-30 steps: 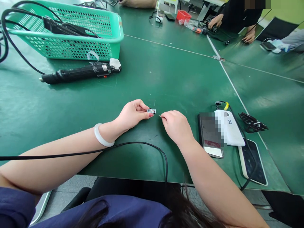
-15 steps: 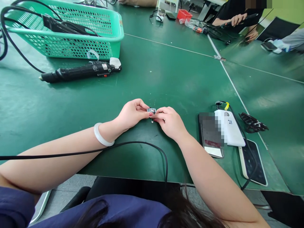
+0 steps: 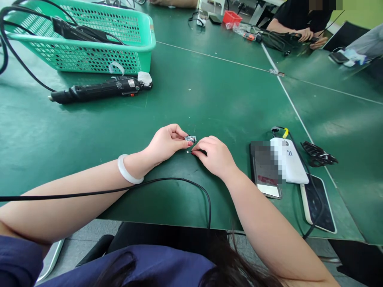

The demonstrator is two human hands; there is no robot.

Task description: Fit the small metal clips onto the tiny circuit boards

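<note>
Above the middle of the green table (image 3: 179,103), my left hand (image 3: 164,144) pinches a small circuit-board-like piece (image 3: 190,138) between thumb and fingers. It looks dark with pale markings; its exact kind is too small to make out. Just to the right, my right hand (image 3: 214,155) is closed in a pinch on a tiny pale metal-looking piece (image 3: 189,152), whose end points left, below the board. The two pieces are apart. A white bangle (image 3: 127,170) circles my left wrist.
An electric screwdriver (image 3: 98,91) lies before a green plastic basket (image 3: 128,56) holding cables. A black cable (image 3: 167,179) crosses my left forearm. Phones (image 3: 320,203) and a white device (image 3: 289,161) lie at right. Across the table, a co-worker's hands (image 3: 308,36) hold something dark.
My right hand's fingers have drawn slightly away from the board. The tiny piece, upright below the board before, now lies sideways in them. The co-worker's hands have come closer together.
</note>
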